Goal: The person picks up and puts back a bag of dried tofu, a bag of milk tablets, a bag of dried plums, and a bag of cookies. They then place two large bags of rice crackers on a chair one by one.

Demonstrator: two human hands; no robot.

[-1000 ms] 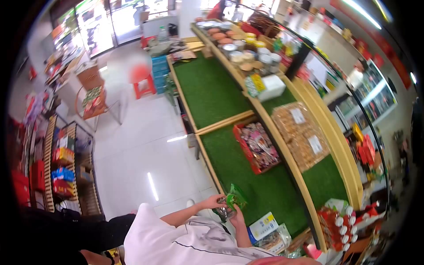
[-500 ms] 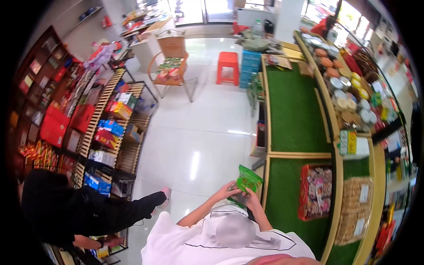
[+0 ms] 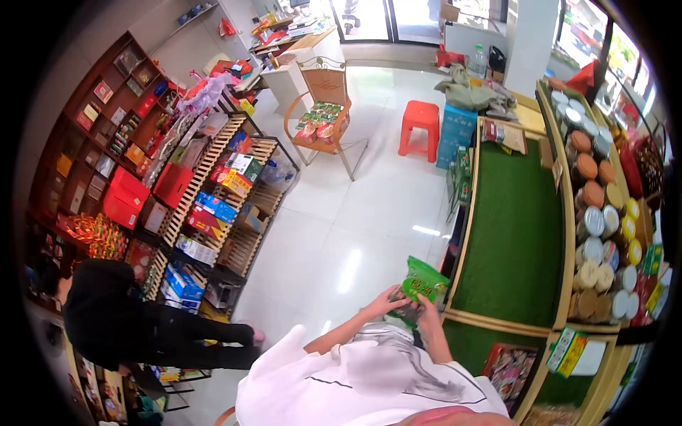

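A green plastic bag of packaged food (image 3: 424,282) with dark lettering and a see-through lower part is held in front of my white shirt. My left hand (image 3: 386,302) grips its left side, fingers closed on the edge. On the other side my right hand (image 3: 428,312) is closed round the lower right of the same bag, thumb on the front. The contents look dark and are partly hidden by my fingers. To the right of the bag is the edge of a display stand (image 3: 508,234) lined with green turf.
At left, a person in black (image 3: 106,312) bends by a slatted shelf (image 3: 206,192) with boxes. A wicker chair (image 3: 325,85) and red stool (image 3: 420,128) stand ahead on white tiles (image 3: 312,241). Jars (image 3: 591,221) line the right rack; a red box of packets (image 3: 510,369) sits near me.
My view has swung left, so the shelves, chair and stand appear further right. Both hands still hold the green bag. The person in black has shifted and drawn the legs closer together.
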